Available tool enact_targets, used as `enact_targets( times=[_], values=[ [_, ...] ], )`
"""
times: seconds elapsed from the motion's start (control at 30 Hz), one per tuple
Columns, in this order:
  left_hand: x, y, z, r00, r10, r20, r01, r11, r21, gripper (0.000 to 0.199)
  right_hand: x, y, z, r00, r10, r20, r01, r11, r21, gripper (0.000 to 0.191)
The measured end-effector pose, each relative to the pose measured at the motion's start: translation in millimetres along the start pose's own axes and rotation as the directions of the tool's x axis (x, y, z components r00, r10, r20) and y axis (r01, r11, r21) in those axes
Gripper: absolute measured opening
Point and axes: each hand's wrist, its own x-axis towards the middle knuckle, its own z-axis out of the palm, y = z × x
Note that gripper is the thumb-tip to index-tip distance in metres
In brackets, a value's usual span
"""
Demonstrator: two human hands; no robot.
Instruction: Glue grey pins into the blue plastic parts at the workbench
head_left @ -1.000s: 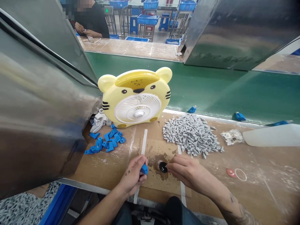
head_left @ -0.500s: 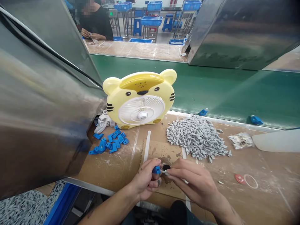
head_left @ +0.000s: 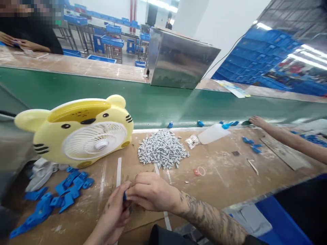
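Observation:
My left hand [head_left: 118, 209] is closed around a small blue plastic part [head_left: 125, 195], of which only a sliver shows. Against this part press the pinched fingers of my right hand [head_left: 152, 191]. Whatever lies between those fingertips is hidden. To the left of my hands is a loose group of similar blue parts [head_left: 74, 185] on the brown tabletop [head_left: 217, 173]. Beyond them sits a heap of small grey plastic pieces [head_left: 163, 148].
A yellow animal-faced fan [head_left: 84, 131] stands at left. Behind the heap runs a green belt [head_left: 143, 102] with several blue parts along its edge. A white squeeze bottle [head_left: 213, 133] lies right of the heap. Another person's arm [head_left: 288, 136] reaches in from the right.
The view has swung to the right, bringing the other person's arm in. My right fingers have closed up against the blue part; the small light-grey piece they pinched before is now out of sight.

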Motion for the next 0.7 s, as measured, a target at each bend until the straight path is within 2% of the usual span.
enact_targets(
  times=[0.07, 0.13, 0.17, 0.2, 0.23, 0.27, 0.3, 0.33, 0.37, 0.4, 0.43, 0.5, 0.57, 0.63, 0.7],
  values=[
    [-2.6, 14.4, -0.5, 0.998, 0.042, 0.056, -0.045, 0.998, 0.048, 0.064, 9.9, 10.0, -13.6, 0.999, 0.027, -0.043, -0.026, 1.000, 0.014, 0.027],
    [-5.5, 29.0, -10.6, 0.981, 0.183, 0.061, -0.191, 0.970, 0.150, 0.069, 21.0, 27.0, -32.9, 0.985, 0.161, -0.057, -0.162, 0.987, -0.005, 0.022],
    [-6.0, 35.6, -20.6, 0.953, 0.302, 0.022, -0.297, 0.917, 0.267, 0.069, 27.0, 39.4, -42.9, 0.965, 0.254, -0.060, -0.257, 0.966, -0.038, 0.019],
    [-5.2, 41.2, -33.9, 0.895, 0.446, -0.024, -0.393, 0.812, 0.432, 0.065, 33.3, 54.6, -52.3, 0.933, 0.354, -0.059, -0.358, 0.930, -0.087, 0.017],
    [-3.2, 45.7, -49.7, 0.800, 0.598, -0.039, -0.441, 0.632, 0.637, 0.059, 40.0, 72.5, -60.2, 0.902, 0.426, -0.064, -0.431, 0.892, -0.137, 0.016],
    [0.1, 48.6, -66.8, 0.690, 0.724, 0.004, -0.412, 0.388, 0.824, 0.051, 46.9, 92.5, -66.3, 0.879, 0.471, -0.073, -0.476, 0.862, -0.173, 0.017],
    [4.5, 50.0, -84.1, 0.602, 0.787, 0.133, -0.357, 0.117, 0.927, 0.043, 53.8, 113.5, -70.4, 0.858, 0.507, -0.078, -0.512, 0.834, -0.205, 0.018],
    [9.6, 49.7, -100.4, 0.558, 0.785, 0.267, -0.280, -0.125, 0.952, 0.039, 60.5, 134.5, -72.2, 0.838, 0.540, -0.079, -0.542, 0.806, -0.238, 0.017],
    [14.9, 47.9, -114.8, 0.544, 0.758, 0.360, -0.187, -0.309, 0.932, 0.037, 66.8, 154.5, -72.1, 0.817, 0.572, -0.075, -0.569, 0.778, -0.268, 0.016],
    [20.1, 44.8, -127.0, 0.548, 0.723, 0.421, -0.108, -0.438, 0.892, 0.035, 72.5, 172.4, -70.1, 0.796, 0.602, -0.065, -0.592, 0.750, -0.294, 0.017],
    [24.7, 40.9, -136.7, 0.557, 0.697, 0.451, -0.039, -0.521, 0.853, 0.034, 77.6, 187.7, -66.8, 0.775, 0.629, -0.054, -0.611, 0.725, -0.317, 0.018],
    [31.9, 33.4, -150.0, 0.542, 0.677, 0.498, 0.043, -0.614, 0.788, 0.030, 84.9, 209.8, -57.8, 0.740, 0.672, -0.034, -0.638, 0.684, -0.353, 0.021],
    [35.9, 29.7, -157.5, 0.494, 0.660, 0.566, 0.054, -0.673, 0.738, 0.028, 88.1, 222.6, -49.4, 0.716, 0.698, -0.022, -0.652, 0.656, -0.381, 0.023],
    [37.1, 31.4, -161.4, 0.449, 0.648, 0.615, 0.052, -0.706, 0.706, 0.029, 87.8, 230.3, -44.8, 0.705, 0.709, -0.011, -0.653, 0.642, -0.402, 0.023],
    [36.2, 36.4, -162.6, 0.428, 0.666, 0.611, 0.079, -0.701, 0.709, 0.030, 85.7, 235.1, -45.2, 0.702, 0.712, 0.007, -0.644, 0.639, -0.420, 0.023]
  ],
)
